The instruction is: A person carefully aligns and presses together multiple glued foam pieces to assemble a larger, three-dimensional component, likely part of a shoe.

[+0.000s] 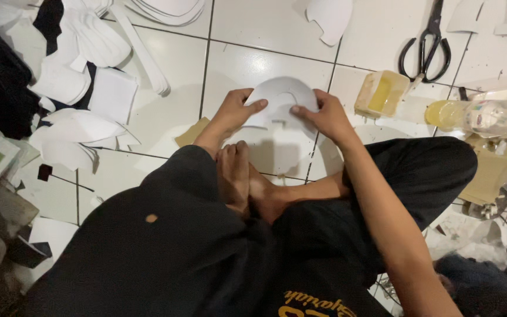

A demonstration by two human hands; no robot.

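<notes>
I sit cross-legged on a white tiled floor (165, 117). Both hands hold one curved white cut-out piece (283, 97) just above the floor, in front of my bare feet. My left hand (236, 111) grips its left edge with the thumb on top. My right hand (321, 114) pinches its right edge, thumb pressed on the face of the piece. The piece is rounded at the top with a notch at the bottom.
Piles of similar white cut-outs (83, 82) lie at the left and along the top. Black scissors (426, 47), a small tub of yellow glue (382, 94) and a plastic bottle (482, 116) lie at the right. Brown card scraps (491, 176) sit beside my right knee.
</notes>
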